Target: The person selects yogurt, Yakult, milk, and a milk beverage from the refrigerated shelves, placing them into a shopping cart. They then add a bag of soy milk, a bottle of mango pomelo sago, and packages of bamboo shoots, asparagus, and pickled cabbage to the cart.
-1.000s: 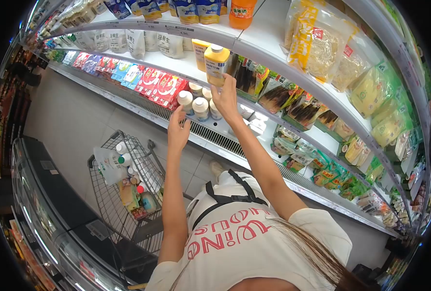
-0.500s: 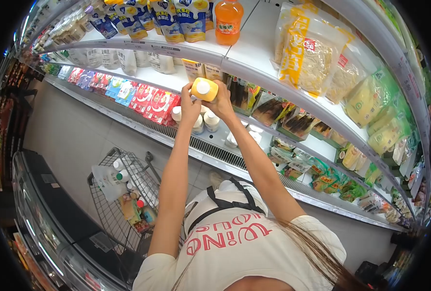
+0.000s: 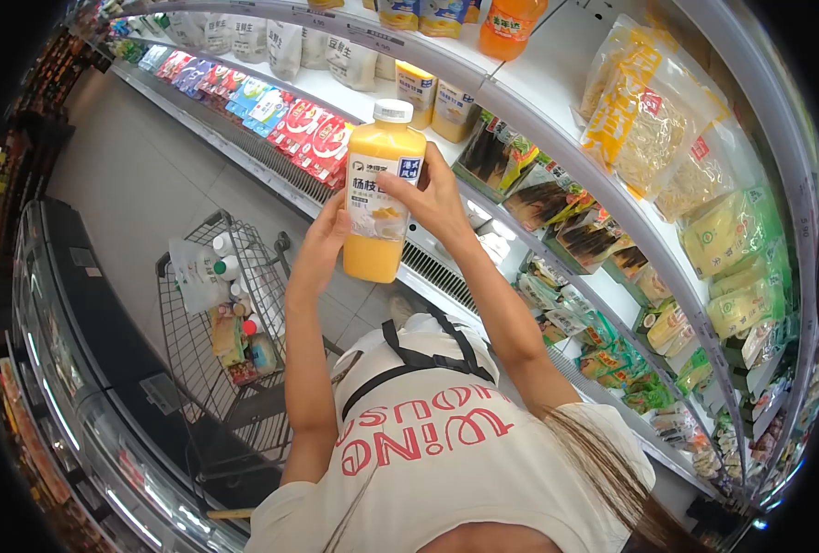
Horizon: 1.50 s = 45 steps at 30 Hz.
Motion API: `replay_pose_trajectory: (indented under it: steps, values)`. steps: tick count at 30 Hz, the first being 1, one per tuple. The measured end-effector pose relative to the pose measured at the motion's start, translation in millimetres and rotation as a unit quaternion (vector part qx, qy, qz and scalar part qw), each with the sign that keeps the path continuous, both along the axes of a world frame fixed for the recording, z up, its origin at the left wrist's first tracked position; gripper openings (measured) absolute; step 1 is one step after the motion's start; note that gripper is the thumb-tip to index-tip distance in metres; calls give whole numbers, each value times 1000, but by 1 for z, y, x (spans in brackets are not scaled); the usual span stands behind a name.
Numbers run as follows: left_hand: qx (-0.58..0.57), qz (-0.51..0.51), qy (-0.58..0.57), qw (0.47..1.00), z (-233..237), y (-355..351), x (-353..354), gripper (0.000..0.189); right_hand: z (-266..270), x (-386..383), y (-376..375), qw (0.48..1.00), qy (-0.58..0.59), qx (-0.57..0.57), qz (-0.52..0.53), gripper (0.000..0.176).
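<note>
Below and left of the yellow drink bottle (image 3: 373, 219), a wire shopping cart (image 3: 251, 405) is partly hidden by the arm; labels on its contents are too small to read. The left hand (image 3: 320, 241) grips the bottle's left side, most fingertips out of sight behind it. Held up before the shelves, it has its label partly covered by the right hand's (image 3: 434, 195) thumb; that hand clasps the right side, other fingers mostly hidden. Beyond it, upper right, an orange soft-drink bottle (image 3: 509, 29) is cut off at the top.

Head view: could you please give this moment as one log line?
left hand: holding bottle; right hand: holding bottle, thumb on label; bottle: capped, label facing camera
</note>
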<state>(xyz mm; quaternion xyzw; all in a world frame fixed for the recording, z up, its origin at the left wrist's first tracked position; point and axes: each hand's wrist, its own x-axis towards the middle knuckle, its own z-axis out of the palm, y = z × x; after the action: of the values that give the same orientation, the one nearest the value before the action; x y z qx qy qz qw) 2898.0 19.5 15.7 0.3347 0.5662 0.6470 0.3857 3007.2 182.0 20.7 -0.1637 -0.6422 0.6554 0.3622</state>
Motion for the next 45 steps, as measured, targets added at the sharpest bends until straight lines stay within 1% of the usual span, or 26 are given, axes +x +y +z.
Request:
replay_pose_trajectory:
  steps: [1, 2, 3, 4, 7, 8, 11, 15, 18, 21, 23, 24, 27, 28, 29, 31, 32, 33, 35, 36, 37, 39, 40, 42, 43, 45]
  values:
    - [-18, -23, -92, 995, 1, -14, 2, 63, 9, -4, -12, 993, 56, -97, 37, 52]
    - [-5, -44, -136, 990, -2, -30, 7, 71, 12, -6, -19, 985, 40, -150, 75, 49]
    - [5, -21, -152, 988, 1, -43, 18, 72, 13, -6, -26, 973, 20, -204, 110, 46]
    - [16, 0, -167, 986, 11, -50, 33, 73, 15, -9, -34, 967, -1, -223, 126, 46]
    - [58, 54, -214, 974, 22, -63, 63, 71, 23, -15, -48, 961, -11, -216, 175, 47]
    - [70, 68, -219, 971, 21, -66, 68, 70, 28, -15, -50, 964, -40, -185, 187, 49]
    - [92, 93, -234, 963, 22, -77, 73, 67, 25, -26, -56, 953, -49, -196, 227, 49]
    - [108, 106, -237, 960, 24, -84, 72, 62, 30, -35, -63, 956, -41, -178, 231, 44]
    - [126, 112, -264, 950, 23, -86, 72, 59, 33, -43, -67, 955, -64, -173, 230, 41]
    - [119, 142, -285, 940, 21, -91, 69, 58, 24, -58, -71, 935, -71, -224, 264, 37]
    - [117, 161, -306, 931, 19, -92, 65, 57, 17, -68, -73, 930, -127, -219, 265, 37]
    - [138, 170, -320, 922, 21, -91, 63, 56, 13, -73, -77, 936, -132, -196, 260, 38]
    - [97, 204, -286, 931, 4, -100, 49, 60, 11, -87, -95, 941, -150, -147, 266, 36]
    - [100, 228, -306, 919, 2, -105, 43, 66, 11, -93, -103, 941, -147, -126, 276, 36]
    - [92, 249, -283, 922, 1, -112, 35, 66, 10, -100, -113, 942, -144, -107, 284, 35]
    - [73, 279, -242, 926, 0, -127, 23, 65, 16, -111, -133, 942, -126, 4, 311, 36]
    - [106, 314, -241, 912, 2, -134, 17, 59, 22, -118, -146, 937, -128, 31, 324, 39]
    - [109, 342, -218, 908, 4, -144, 8, 59, 29, -127, -159, 931, -130, 57, 336, 42]
    - [118, 399, -175, 892, 4, -167, -4, 59, 13, -148, -183, 917, -93, 5, 387, 47]
    - [133, 437, -160, 875, 2, -177, -5, 59, 5, -153, -192, 905, -64, -1, 420, 51]
    - [145, 473, -145, 857, 4, -190, -14, 59, -2, -164, -204, 896, -58, -38, 439, 49]
    - [153, 552, -104, 813, 0, -218, -33, 59, -28, -186, -215, 887, -134, 110, 429, 46]
    - [150, 593, -79, 787, -6, -233, -46, 59, -32, -191, -223, 865, -192, 136, 443, 41]
    - [81, 674, -32, 734, -15, -260, -73, 60, -70, -200, -242, 826, -200, 251, 464, 40]
    - [60, 694, -15, 718, -27, -276, -87, 60, -93, -203, -253, 801, -203, 308, 472, 41]
    - [17, 731, 23, 682, -59, -307, -116, 60, -127, -203, -277, 781, -144, 381, 474, 41]
